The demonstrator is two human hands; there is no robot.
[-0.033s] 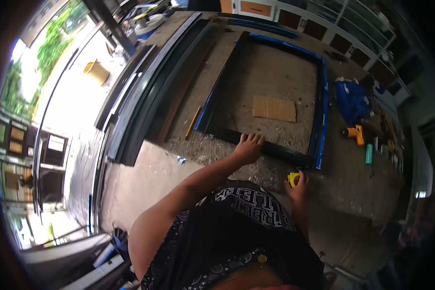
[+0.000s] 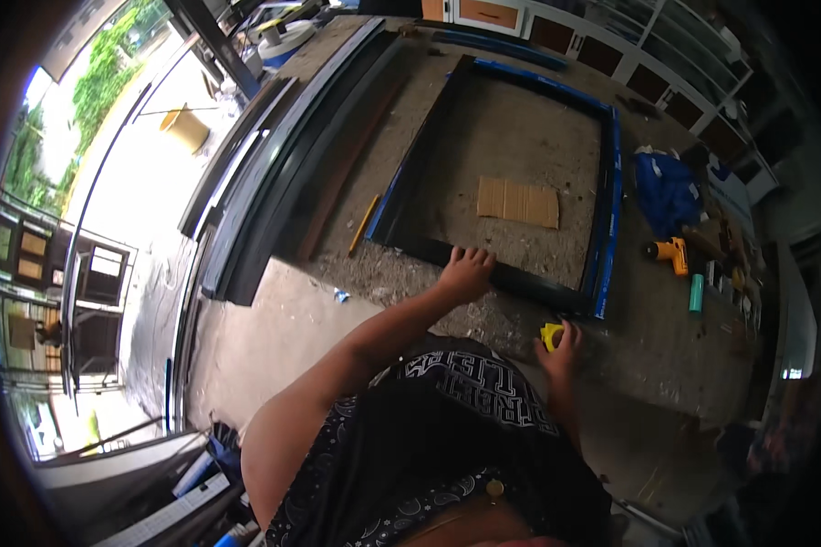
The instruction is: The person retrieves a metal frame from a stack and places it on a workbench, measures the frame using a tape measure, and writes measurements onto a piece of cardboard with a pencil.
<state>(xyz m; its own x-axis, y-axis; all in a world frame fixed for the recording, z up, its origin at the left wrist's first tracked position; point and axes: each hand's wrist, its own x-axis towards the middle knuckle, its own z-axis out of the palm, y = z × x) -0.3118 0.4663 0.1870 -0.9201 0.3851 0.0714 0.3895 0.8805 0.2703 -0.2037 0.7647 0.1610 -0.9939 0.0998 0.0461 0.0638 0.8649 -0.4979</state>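
Observation:
A rectangular black frame [image 2: 526, 285] with blue film along its outer edges lies flat on a worn, dusty worktable [image 2: 520, 155]. My left hand [image 2: 468, 273] rests on its near rail, fingers curled over the top edge. Off the table's near edge, right of the left hand, my right hand [image 2: 563, 347] grips a yellow tape measure [image 2: 551, 335]; its blade cannot be made out. Inside the frame lies a piece of brown cardboard [image 2: 518, 202]. A thin yellow-orange stick [image 2: 365, 225], perhaps a pencil, sits beside the frame's near left corner.
Long dark profiles [image 2: 283, 173] lie along the table's left side. To the right are a blue cloth or bag [image 2: 666, 191], a yellow-orange power tool [image 2: 672, 254] and a teal cylinder [image 2: 696, 293]. White cabinets [image 2: 602, 56] stand beyond; a tan bucket [image 2: 184, 129] sits outside at left.

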